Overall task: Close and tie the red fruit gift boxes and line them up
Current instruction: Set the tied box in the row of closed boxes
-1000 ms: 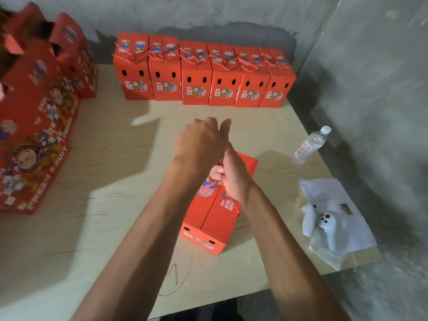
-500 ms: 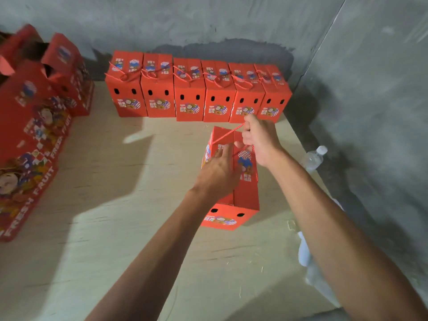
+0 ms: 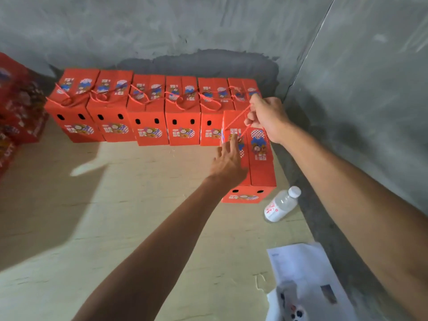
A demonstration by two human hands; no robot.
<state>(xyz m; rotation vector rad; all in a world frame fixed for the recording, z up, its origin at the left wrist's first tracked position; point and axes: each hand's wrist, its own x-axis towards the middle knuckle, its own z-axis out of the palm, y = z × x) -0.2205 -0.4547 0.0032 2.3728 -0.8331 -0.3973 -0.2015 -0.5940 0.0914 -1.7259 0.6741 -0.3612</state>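
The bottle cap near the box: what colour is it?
White; the cap shows clearly in the head view.

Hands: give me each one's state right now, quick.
Left hand: open, fingers resting on the red box.
Right hand: pinching the box's red cord.

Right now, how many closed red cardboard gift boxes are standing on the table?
7. Six stand in a row along the back wall; the seventh is in front of the row's right end, under both hands. Flat box stock at the left edge isn't counted.
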